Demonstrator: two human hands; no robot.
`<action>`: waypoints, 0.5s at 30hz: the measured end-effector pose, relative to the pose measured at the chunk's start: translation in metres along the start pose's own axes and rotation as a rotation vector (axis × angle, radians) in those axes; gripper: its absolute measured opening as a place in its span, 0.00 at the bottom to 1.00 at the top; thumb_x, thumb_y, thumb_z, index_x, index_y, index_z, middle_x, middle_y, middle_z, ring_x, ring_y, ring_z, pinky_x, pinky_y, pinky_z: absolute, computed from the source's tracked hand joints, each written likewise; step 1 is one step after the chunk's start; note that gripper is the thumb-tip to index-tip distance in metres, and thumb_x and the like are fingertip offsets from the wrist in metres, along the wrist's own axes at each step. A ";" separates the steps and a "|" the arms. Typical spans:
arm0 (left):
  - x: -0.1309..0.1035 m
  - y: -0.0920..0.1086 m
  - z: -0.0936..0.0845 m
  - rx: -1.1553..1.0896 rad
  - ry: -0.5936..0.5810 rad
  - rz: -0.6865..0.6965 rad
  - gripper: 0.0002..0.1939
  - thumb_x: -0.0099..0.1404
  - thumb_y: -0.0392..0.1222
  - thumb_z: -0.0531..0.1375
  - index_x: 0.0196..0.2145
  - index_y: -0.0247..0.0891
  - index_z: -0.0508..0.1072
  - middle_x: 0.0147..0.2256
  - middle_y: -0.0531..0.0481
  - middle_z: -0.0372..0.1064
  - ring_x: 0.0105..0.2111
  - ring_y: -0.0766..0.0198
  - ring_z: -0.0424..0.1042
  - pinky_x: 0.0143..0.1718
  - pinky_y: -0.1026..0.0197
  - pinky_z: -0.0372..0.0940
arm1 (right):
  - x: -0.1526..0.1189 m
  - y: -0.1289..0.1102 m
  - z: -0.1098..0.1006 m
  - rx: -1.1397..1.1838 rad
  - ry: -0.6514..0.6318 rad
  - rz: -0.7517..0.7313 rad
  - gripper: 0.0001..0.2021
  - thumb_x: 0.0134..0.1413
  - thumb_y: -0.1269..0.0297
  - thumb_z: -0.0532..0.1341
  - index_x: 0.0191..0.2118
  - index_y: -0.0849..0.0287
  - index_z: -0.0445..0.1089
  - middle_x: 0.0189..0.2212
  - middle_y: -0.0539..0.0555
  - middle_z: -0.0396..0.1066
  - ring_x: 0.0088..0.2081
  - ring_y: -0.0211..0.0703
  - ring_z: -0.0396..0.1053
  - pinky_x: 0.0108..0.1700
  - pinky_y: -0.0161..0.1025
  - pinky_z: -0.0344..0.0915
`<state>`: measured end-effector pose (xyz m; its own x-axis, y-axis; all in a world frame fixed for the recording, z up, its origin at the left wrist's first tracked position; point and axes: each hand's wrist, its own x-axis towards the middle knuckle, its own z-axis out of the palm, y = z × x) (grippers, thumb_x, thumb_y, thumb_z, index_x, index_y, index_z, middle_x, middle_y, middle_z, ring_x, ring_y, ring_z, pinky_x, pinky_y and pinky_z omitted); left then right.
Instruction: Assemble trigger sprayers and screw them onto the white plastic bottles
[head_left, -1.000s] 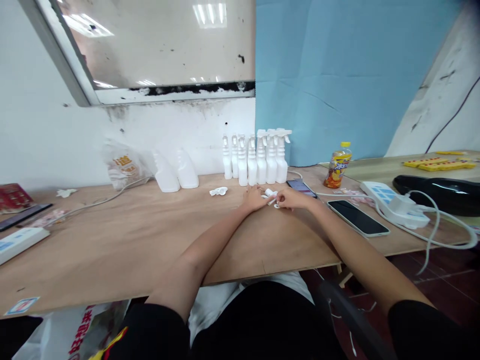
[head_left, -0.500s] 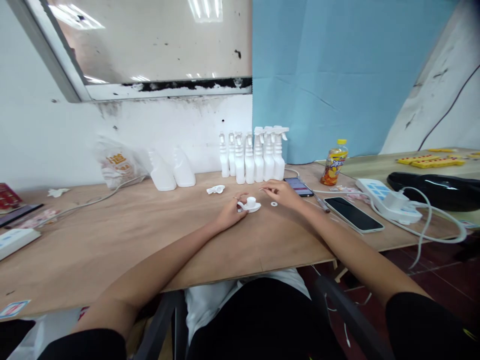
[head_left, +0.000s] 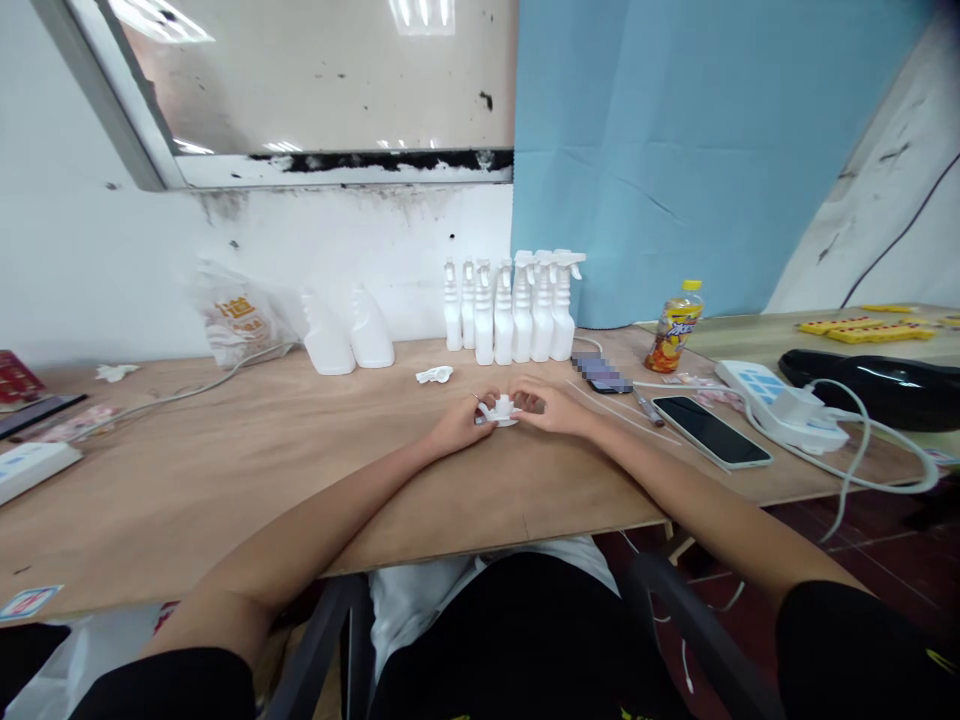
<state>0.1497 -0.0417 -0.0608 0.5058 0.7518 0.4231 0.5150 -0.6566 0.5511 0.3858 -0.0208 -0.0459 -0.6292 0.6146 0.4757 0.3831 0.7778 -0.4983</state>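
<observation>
Hands: A person seated at a plywood table [head_left: 225,480] brings both hands together over a small white spray-trigger head [head_left: 501,410] near the middle of the board.
Left hand: The left hand [head_left: 459,424] rests on the wood with its fingers curled around the left side of the trigger head, pinching it.
Right hand: The right hand [head_left: 551,405] meets the same part from the right, fingers bent and fingertips touching it; whether it grips or only steadies the part cannot be told.
Trigger head: It sits between the two hands, at or just above the table surface, nearer than the row of bottles.
Bottles: Six white spray bottles [head_left: 514,310] stand upright in a tight row at the far edge, against the wall; two capless white bottles [head_left: 349,340] stand to their left.
Loose part: Another white trigger piece [head_left: 435,375] lies on the table between the bottles and the hands.
Right side: A dark phone [head_left: 711,431] lies screen up near the right forearm, with a second, blurred-out device [head_left: 602,372] farther back, an orange drink bottle [head_left: 675,327] beyond, and a white power strip [head_left: 780,405] with cables to the far right.
Left side: A printed plastic bag [head_left: 240,325] leans against the wall; another power strip [head_left: 34,470] lies at the left edge.
</observation>
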 end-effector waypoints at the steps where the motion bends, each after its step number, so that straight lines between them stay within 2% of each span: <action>1: -0.001 0.001 -0.001 0.054 -0.013 0.026 0.21 0.62 0.41 0.59 0.54 0.41 0.65 0.42 0.51 0.72 0.37 0.62 0.72 0.40 0.60 0.68 | 0.000 0.000 0.001 -0.019 -0.010 -0.005 0.13 0.56 0.56 0.64 0.45 0.55 0.72 0.42 0.55 0.71 0.36 0.42 0.68 0.40 0.38 0.68; 5: -0.001 0.004 -0.005 0.224 -0.029 0.131 0.19 0.65 0.44 0.59 0.54 0.47 0.69 0.44 0.51 0.73 0.42 0.58 0.73 0.43 0.58 0.66 | 0.002 0.001 0.004 -0.057 -0.021 -0.048 0.11 0.57 0.57 0.63 0.43 0.55 0.73 0.38 0.54 0.71 0.32 0.41 0.66 0.38 0.38 0.66; 10: 0.004 -0.001 -0.007 0.235 -0.019 0.152 0.16 0.67 0.45 0.59 0.51 0.45 0.72 0.41 0.50 0.74 0.41 0.58 0.74 0.43 0.60 0.66 | 0.004 0.001 0.006 -0.032 0.019 -0.052 0.12 0.56 0.55 0.63 0.42 0.56 0.74 0.36 0.54 0.72 0.32 0.42 0.67 0.37 0.39 0.66; 13: 0.004 -0.002 -0.007 0.254 -0.027 0.167 0.16 0.66 0.45 0.59 0.52 0.44 0.72 0.44 0.49 0.74 0.43 0.57 0.73 0.45 0.59 0.66 | 0.008 0.003 -0.003 0.059 0.063 0.026 0.16 0.59 0.52 0.60 0.45 0.57 0.74 0.40 0.55 0.74 0.33 0.43 0.70 0.38 0.40 0.68; 15: 0.002 0.000 -0.006 0.269 -0.031 0.135 0.18 0.66 0.44 0.58 0.53 0.44 0.70 0.46 0.48 0.74 0.44 0.57 0.73 0.45 0.58 0.66 | 0.009 0.010 -0.014 -0.003 0.174 0.125 0.18 0.61 0.54 0.58 0.50 0.58 0.73 0.41 0.56 0.75 0.33 0.44 0.71 0.39 0.41 0.68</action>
<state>0.1465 -0.0397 -0.0562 0.6012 0.6569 0.4550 0.6043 -0.7463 0.2790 0.3933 -0.0055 -0.0361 -0.4500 0.7198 0.5285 0.4529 0.6940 -0.5596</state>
